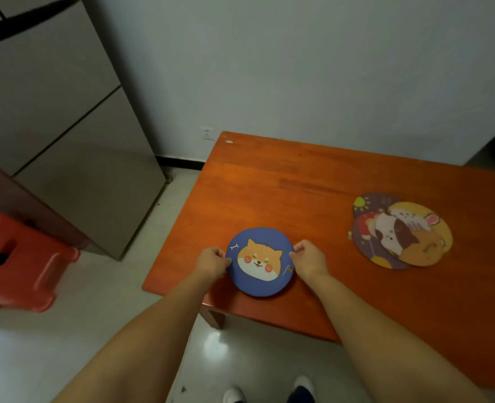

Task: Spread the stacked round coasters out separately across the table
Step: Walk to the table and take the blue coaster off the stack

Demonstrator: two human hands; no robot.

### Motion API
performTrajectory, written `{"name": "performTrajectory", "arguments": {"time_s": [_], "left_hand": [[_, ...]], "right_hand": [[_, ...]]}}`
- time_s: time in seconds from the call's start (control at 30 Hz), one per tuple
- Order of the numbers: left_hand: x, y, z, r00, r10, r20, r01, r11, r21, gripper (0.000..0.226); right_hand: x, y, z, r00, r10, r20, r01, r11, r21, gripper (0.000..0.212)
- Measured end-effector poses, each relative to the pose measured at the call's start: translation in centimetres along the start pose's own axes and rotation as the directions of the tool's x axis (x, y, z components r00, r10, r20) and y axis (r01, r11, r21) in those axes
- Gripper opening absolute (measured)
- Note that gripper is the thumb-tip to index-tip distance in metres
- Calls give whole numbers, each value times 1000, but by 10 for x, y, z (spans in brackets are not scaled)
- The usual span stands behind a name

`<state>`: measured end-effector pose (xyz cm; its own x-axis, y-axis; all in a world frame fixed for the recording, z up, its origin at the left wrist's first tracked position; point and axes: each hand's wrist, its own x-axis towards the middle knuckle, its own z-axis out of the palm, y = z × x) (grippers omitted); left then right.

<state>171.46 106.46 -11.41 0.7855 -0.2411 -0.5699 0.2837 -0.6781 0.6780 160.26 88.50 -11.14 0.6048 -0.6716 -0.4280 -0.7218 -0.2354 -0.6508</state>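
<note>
Left hand (212, 263) and right hand (308, 258) pinch blue coaster (260, 261) at 9 and 3 | keeps it level | stack (400, 231) well apart at 2, leaving room to spread

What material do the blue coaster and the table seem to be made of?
The blue coaster, pinched at its edges by the left hand and right hand, looks like thin cork or board with a matte print of a cartoon dog; it gives no shine, but which of the two cannot be told. The table looks like varnished wood: reddish-orange, with faint grain lines and a soft sheen.
</note>
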Motion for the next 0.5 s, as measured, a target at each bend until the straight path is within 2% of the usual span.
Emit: {"name": "performTrajectory", "arguments": {"time_s": [0.2, 0.33, 0.5], "left_hand": [[10, -6, 5, 993, 115, -20, -108, 975, 196, 40], [19, -4, 9, 983, 176, -53, -157, 953, 258, 40], [24, -9, 13, 984, 172, -37, -149, 927, 345, 34]], "right_hand": [[5, 6, 16, 996, 20, -84, -23, 999, -33, 7], [13, 6, 20, 994, 12, -112, -19, 998, -61, 9], [16, 9, 23, 995, -21, -100, 5, 988, -154, 3]]}}
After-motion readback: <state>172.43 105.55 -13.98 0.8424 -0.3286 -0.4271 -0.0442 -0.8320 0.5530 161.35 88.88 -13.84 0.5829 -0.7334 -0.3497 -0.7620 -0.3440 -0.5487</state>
